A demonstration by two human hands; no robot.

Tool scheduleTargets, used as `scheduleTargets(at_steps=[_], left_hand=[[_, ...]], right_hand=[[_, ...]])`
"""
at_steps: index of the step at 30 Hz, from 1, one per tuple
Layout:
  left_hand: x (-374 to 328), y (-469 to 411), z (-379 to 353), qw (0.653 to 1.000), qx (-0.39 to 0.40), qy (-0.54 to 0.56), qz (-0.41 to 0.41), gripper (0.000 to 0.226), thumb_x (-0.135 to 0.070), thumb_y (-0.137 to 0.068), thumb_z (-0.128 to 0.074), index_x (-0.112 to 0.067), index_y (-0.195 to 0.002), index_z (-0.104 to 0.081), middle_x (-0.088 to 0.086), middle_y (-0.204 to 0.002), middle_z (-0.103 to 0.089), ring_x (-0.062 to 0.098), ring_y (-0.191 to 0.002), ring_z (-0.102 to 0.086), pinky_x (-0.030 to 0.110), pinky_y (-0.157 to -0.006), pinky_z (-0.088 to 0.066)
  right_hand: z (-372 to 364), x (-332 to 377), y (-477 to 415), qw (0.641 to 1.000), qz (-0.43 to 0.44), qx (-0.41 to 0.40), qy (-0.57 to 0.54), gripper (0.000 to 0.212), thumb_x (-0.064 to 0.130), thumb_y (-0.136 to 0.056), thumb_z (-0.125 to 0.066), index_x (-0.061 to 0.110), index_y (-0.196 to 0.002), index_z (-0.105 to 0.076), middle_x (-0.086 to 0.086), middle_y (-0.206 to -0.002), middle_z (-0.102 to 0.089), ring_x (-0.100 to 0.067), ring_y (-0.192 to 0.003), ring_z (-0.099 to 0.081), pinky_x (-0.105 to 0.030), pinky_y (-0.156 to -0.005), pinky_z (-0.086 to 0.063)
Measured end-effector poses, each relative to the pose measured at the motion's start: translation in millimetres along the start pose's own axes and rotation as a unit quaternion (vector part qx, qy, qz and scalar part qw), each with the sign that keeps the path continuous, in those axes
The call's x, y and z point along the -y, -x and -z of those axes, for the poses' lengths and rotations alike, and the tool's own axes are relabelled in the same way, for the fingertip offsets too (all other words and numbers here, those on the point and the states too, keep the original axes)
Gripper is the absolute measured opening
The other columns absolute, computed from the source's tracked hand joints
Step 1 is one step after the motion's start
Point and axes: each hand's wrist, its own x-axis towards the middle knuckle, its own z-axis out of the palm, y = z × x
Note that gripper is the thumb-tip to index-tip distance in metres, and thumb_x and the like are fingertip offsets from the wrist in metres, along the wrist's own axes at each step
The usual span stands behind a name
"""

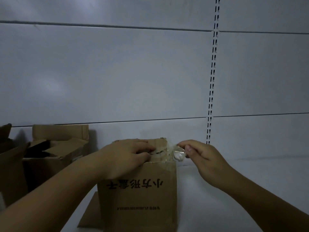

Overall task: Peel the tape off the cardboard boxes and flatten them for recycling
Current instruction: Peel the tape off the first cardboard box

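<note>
1. The cardboard box (138,190) stands upright on the white shelf (234,190), right in front of the person. Its near face carries black printed characters that read upside down from here.
2. The left hand (127,156) lies over the top of the box, with the fingers bent down at the near top edge and holding it. The light is dim, so I cannot make out whether the fingertips hook into the seam or only press on it.
3. The right hand (202,156) is just off the box's upper right corner. Its thumb and fingers are pinched on a crumpled end of clear tape (173,153).
4. The tape runs from that pinch back to the top right of the box. It still clings there, and a strip continues down the near face by the right edge.
5. A flat piece of cardboard (90,213) lies on the shelf under and to the left of the box, sticking out past its lower left corner.
6. Farther left sits a heap of other brown boxes (55,153), open, with flaps up and some of them crushed, pushed back against the wall.
7. Behind everything is a pale grey panelled back wall (133,72). A slotted upright (213,72) runs down it to just above the right hand.
</note>
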Motion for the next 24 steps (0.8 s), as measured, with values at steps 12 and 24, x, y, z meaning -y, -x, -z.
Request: scheduleTargets(at_steps=[12, 24], left_hand=[[-2.4, 0.1, -1.5, 1.0, -0.017, -0.021, -0.015, 0.038, -0.04, -0.1, -0.031, -0.04, -0.136, -0.044, -0.016, -0.147, -0.037, 0.003, -0.133, -0.031, 0.028, -0.11, -0.021], [13.1, 7.6, 8.5, 0.997, 0.023, 0.023, -0.071, 0.058, -0.032, -0.077, -0.033, -0.043, -0.132, -0.049, -0.018, -0.135, -0.053, 0.001, -0.122, -0.047, 0.037, -0.109, -0.035]], right_hand=[[49.0, 41.8, -1.7, 0.978, -0.051, -0.129, 0.156, 0.011, 0.026, -0.087, -0.062, 0.031, -0.097, -0.063, 0.013, -0.105, -0.055, -0.005, -0.089, -0.057, -0.013, -0.069, -0.041], [23.0, 101.1, -48.5, 0.881, 0.119, 0.314, 0.332, 0.026, 0.025, -0.093, -0.055, 0.037, -0.115, -0.064, 0.023, -0.109, -0.059, -0.001, -0.108, -0.05, -0.026, -0.097, -0.04]])
